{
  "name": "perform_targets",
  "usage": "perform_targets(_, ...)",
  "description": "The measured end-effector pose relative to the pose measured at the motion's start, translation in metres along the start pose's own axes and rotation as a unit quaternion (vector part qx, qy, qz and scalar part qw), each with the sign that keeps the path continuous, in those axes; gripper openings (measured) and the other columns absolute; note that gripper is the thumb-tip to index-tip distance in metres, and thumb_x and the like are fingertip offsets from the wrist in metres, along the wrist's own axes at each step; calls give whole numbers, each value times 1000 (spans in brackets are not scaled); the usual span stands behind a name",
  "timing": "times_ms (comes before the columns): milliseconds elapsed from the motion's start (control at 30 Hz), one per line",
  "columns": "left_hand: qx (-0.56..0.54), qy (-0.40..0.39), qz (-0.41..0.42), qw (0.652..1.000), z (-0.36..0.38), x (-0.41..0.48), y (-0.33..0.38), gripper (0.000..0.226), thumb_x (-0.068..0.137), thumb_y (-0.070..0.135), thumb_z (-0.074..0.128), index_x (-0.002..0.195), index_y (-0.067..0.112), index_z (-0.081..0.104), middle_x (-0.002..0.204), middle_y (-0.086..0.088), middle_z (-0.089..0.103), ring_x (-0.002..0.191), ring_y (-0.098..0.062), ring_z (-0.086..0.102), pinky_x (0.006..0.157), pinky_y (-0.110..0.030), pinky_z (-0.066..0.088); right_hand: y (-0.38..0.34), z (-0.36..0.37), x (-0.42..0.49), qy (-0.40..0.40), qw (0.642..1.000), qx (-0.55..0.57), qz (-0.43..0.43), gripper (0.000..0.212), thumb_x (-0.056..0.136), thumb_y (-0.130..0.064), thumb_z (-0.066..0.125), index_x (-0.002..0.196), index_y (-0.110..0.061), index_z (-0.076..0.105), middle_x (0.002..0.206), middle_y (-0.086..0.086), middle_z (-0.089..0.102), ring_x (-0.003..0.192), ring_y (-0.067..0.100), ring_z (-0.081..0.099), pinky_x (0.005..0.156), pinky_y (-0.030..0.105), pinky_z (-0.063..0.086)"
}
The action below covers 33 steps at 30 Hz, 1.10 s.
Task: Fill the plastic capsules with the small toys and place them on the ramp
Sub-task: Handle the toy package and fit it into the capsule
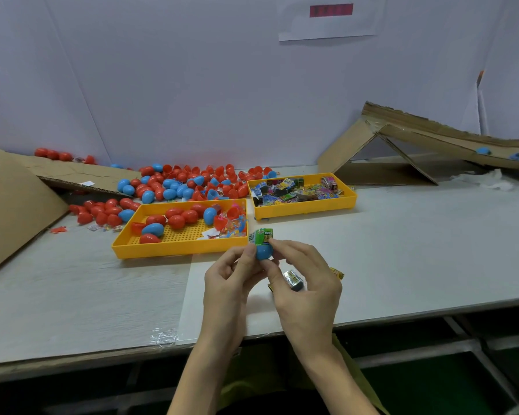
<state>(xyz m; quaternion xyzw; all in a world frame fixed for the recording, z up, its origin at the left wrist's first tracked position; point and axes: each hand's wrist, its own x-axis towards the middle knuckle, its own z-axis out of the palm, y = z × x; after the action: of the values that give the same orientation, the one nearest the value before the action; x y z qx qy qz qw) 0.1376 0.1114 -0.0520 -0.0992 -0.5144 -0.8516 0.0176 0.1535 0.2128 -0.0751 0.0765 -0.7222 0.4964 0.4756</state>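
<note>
1. The white surface [402, 250] stretches wide under a pale wall [192, 85], and the front yellow tray [177, 251] sits in the middle of it. A paper sheet [327, 22] hangs high on the wall, above and right of that tray.
2. Inside the tray lie red and blue capsules, with loose little toys at its right end. A big capsule pile [186, 182] spreads just behind it.
3. Behind and right of the tray sits a second yellow tray [304, 209], packed with printed packets. Well right of it rises the cardboard ramp [432, 139], one finished blue capsule [483, 150] lying on its slope.
4. Left of the tray, a cardboard sheet [12, 205] leans.
5. Both forearms reach up from the near edge, and the hands meet just off the tray's front right corner.
6. The left hand [228, 280] has its fingers pinching the blue capsule half [264, 252].
7. The right hand [306, 289] pinches the green packet [262, 236], which pokes out of that half. Its other fingers curl round a silver packet [294, 280].
</note>
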Motion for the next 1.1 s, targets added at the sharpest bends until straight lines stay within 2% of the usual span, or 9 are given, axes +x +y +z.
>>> perform_targets(133,-30,-15,-18,999,-2,1,1,24,81,31,67,94,16,80,100,-17,75,95,-27,73,76,-24,57,-1,0,1,-11,1000,-2,19,39,79,-10,80,117,-13,72,110,-8,69,104,0,64,89,9,49)
perform_targets(267,-44,-28,-42,998,-6,3,0,28,81,32,77,100,11,77,104,-17,73,97,-25,71,78,-27,57,1,-2,1,-4,1000,16,10,34,78,-7,78,112,-9,74,106,-9,70,103,-2,65,89,10,49)
perform_targets(400,-60,-41,-52,996,-8,3,0,31,81,31,71,101,9,77,104,-16,73,96,-21,71,79,-27,57,3,-2,-1,7,1000,25,1,32,78,-6,77,109,-6,75,103,-7,71,101,0,66,87,11,51)
perform_targets(500,-62,-38,-60,996,-8,4,0,30,83,27,68,103,6,75,105,-18,72,96,-23,71,79,-28,57,4,-2,-1,8,1000,27,0,33,77,-2,78,109,-7,75,102,-6,71,100,0,67,87,13,52)
perform_targets(600,-64,-30,-64,995,-8,4,0,35,84,26,69,108,1,71,107,-22,72,100,-27,71,81,-29,58,3,-2,-1,-1,1000,15,-1,34,79,-7,77,113,-10,73,105,-8,70,101,-1,65,87,10,49)
perform_targets(667,-53,-27,-50,997,-6,3,-1,29,86,25,71,105,3,73,106,-23,73,101,-29,72,80,-27,58,0,-1,0,-15,1000,5,-4,39,83,-15,73,122,-14,69,110,-9,67,102,0,63,87,6,47)
perform_targets(767,-38,-11,-27,999,-5,3,-2,16,80,25,71,89,13,78,96,-15,75,96,-27,73,77,-25,58,0,0,1,-28,999,10,-20,40,85,-12,73,125,-17,67,118,-7,62,108,0,59,88,10,49)
perform_targets(933,-26,-1,-10,1000,-6,4,-5,22,68,31,78,81,15,77,89,-11,73,91,-22,71,76,-24,57,1,0,1,-39,999,31,-12,36,85,-19,70,120,-16,71,116,-6,64,111,0,59,90,9,48)
perform_targets(1100,-39,2,-9,999,-5,5,-6,29,67,24,78,86,4,69,88,-13,74,84,-22,71,75,-24,58,5,0,-1,-19,998,60,-3,34,82,-12,73,117,-15,72,112,-5,66,104,5,64,86,14,52)
